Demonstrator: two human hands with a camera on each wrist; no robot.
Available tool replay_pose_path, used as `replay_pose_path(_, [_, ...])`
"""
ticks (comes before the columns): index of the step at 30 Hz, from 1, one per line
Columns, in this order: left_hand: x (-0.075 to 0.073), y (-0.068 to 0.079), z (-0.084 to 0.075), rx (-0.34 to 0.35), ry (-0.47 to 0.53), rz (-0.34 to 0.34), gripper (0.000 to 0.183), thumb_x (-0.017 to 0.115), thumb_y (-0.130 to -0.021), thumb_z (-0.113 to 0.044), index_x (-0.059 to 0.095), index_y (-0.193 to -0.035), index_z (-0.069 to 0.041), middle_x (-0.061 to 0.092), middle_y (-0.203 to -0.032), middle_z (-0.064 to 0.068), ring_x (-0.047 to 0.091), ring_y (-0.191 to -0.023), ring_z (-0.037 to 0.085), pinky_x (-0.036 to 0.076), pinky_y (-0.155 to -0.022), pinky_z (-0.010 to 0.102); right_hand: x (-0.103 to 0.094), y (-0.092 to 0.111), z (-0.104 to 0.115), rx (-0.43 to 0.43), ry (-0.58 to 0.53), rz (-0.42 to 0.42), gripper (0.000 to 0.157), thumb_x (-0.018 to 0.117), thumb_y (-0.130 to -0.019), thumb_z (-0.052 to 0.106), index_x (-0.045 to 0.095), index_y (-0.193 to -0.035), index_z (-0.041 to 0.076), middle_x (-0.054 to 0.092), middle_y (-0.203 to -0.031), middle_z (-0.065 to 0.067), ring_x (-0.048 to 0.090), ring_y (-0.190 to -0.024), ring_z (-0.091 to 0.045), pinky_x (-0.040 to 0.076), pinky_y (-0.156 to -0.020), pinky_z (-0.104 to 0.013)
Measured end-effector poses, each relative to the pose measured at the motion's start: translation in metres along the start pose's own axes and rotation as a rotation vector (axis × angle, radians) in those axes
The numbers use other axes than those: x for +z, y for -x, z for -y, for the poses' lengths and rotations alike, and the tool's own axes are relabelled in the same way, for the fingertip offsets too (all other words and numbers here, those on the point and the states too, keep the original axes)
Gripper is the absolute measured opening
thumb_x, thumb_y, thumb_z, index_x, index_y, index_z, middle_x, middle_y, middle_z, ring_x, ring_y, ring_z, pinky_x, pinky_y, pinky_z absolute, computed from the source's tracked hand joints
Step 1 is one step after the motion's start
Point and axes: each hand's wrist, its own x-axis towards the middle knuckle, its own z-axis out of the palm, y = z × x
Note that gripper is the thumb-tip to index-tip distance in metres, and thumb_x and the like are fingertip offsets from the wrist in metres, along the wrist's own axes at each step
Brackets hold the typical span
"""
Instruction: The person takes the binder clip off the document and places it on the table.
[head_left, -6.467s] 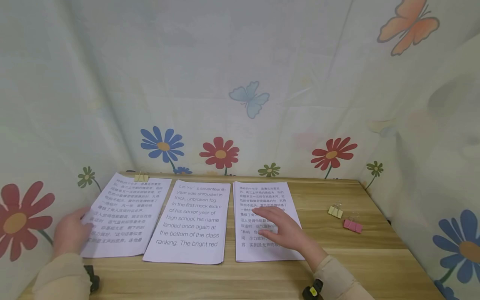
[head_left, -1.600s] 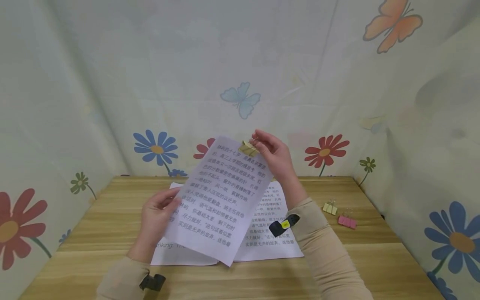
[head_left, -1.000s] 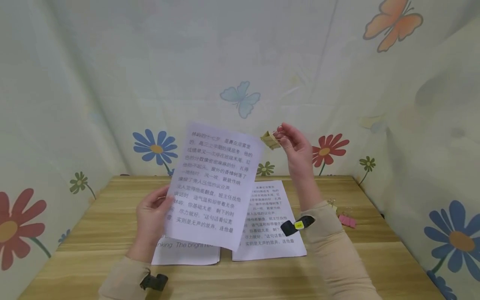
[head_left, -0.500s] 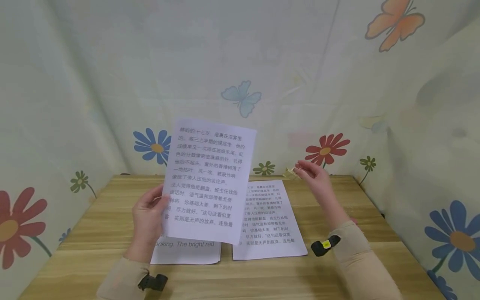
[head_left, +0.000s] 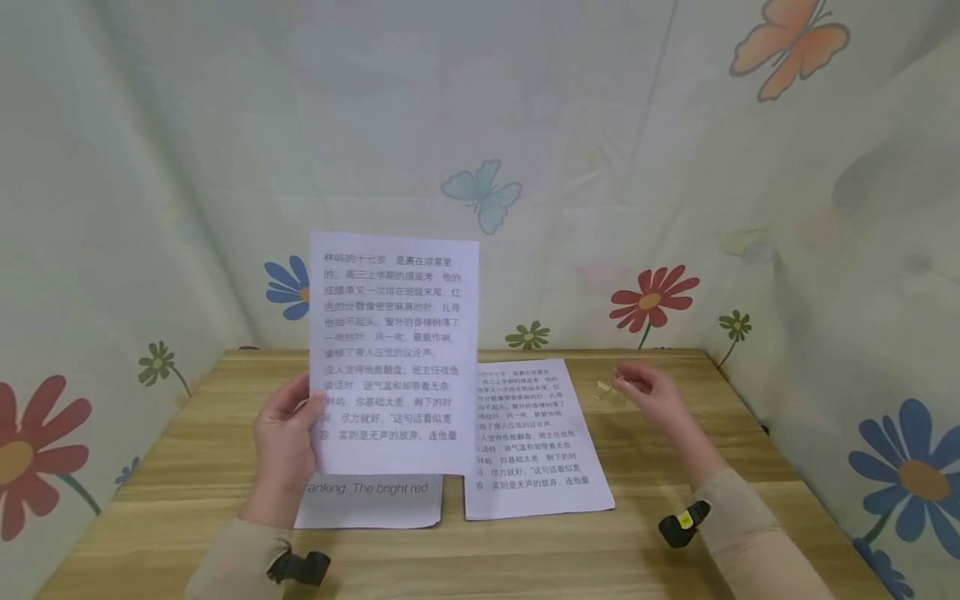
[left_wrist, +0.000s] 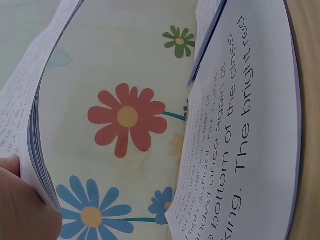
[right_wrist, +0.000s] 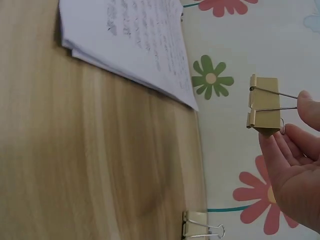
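My left hand [head_left: 283, 437] grips a stack of printed sheets [head_left: 393, 354] by its left edge, thumb in front, and holds it nearly upright above the table. Its layered edges show in the left wrist view. My right hand [head_left: 662, 398] pinches a yellow binder clip [right_wrist: 267, 102] by its wire handles, over the right part of the table. Behind the raised sheets lies a stack with English text [head_left: 367, 504], mostly hidden in the head view. To its right, a stack with Chinese text [head_left: 536, 442] lies flat, its left edge partly covered.
A second yellow binder clip [right_wrist: 196, 225] stands on the wooden table [head_left: 525, 558], in the right wrist view. The right hand and forearm cover the spot where the pink clip was seen earlier. A flowered curtain [head_left: 375, 108] closes off the back and sides.
The left stack was lifted from the table, and the right hand pulled the yellow clip off its top. Since then the clip has moved right and down, while the sheets swung left and straightened.
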Motion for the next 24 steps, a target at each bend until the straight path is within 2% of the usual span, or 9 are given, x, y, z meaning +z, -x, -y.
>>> replay_pose_path(10, [0.0,-0.001,-0.004,-0.076,0.003,0.013,0.036,0.064,-0.096,-0.006,0.064,-0.131,-0.015,0.059,-0.122,-0.001,0.062,-0.095,0.013,0.056,-0.073,0.021,-0.021,0.034,-0.027,0.043,0.157,0.03,0.043,0.06,-0.1,0.016,0.052,-0.134,-0.009,0.058,-0.127,-0.027,0.058,-0.114,-0.039,0.049,-0.096,-0.05])
replay_pose_path(15, [0.001,0.0,-0.006,-0.08,0.007,0.014,0.037,0.065,-0.095,-0.006,0.064,-0.131,-0.014,0.06,-0.12,-0.001,0.062,-0.094,0.013,0.056,-0.072,0.021,-0.028,0.048,-0.032,0.09,0.215,0.022,0.043,0.061,-0.1,0.019,0.053,-0.134,-0.006,0.058,-0.129,-0.026,0.056,-0.116,-0.039,0.049,-0.095,-0.052])
replay_pose_path(24, [0.001,0.0,-0.007,-0.122,0.095,-0.019,0.038,0.065,-0.092,0.002,0.066,-0.127,-0.012,0.064,-0.112,-0.001,0.064,-0.086,0.012,0.056,-0.067,0.023,-0.043,0.069,-0.036,0.123,0.25,0.009,0.044,0.062,-0.099,0.02,0.054,-0.133,-0.007,0.058,-0.127,-0.026,0.056,-0.114,-0.039,0.049,-0.095,-0.052])
